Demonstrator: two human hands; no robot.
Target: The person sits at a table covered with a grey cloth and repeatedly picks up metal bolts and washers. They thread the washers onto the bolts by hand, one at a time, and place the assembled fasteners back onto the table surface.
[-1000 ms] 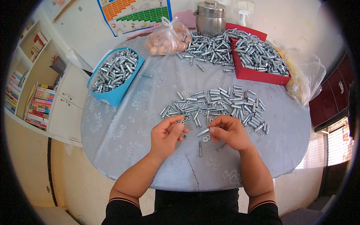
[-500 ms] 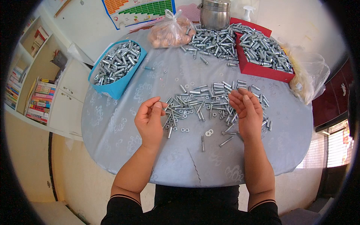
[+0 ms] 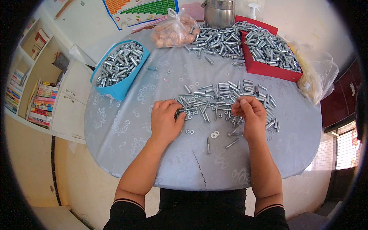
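Note:
A loose pile of silver bolts [image 3: 207, 97] mixed with hex nuts and washers lies on the cloth-covered table before me. My left hand [image 3: 166, 119] rests palm down at the pile's left edge; its thumb and curved fingers are apart, with bolts and nuts below and between them. Over the pile's right side is my right hand [image 3: 251, 117], its fingers bent in against the thumb. Whatever they may hold is too small or hidden to make out. Nearer to me lie a single bolt [image 3: 208, 145], another slanted bolt [image 3: 232, 143] and a pair of flat washers [image 3: 214, 134].
A blue box [image 3: 126, 85] full of bolt assemblies stands at the far left, a red box [image 3: 274, 74] of them at the far right. Between them are a heap of bolts [image 3: 220, 42], a tied plastic bag [image 3: 174, 32] and a steel pot [image 3: 219, 14]. A clear bag [image 3: 316, 76] slumps at the right edge.
My left hand has come right and turned palm down onto the pile's left edge. My right hand has lowered a little, and its fingers have curled in from a looser, more upright pose.

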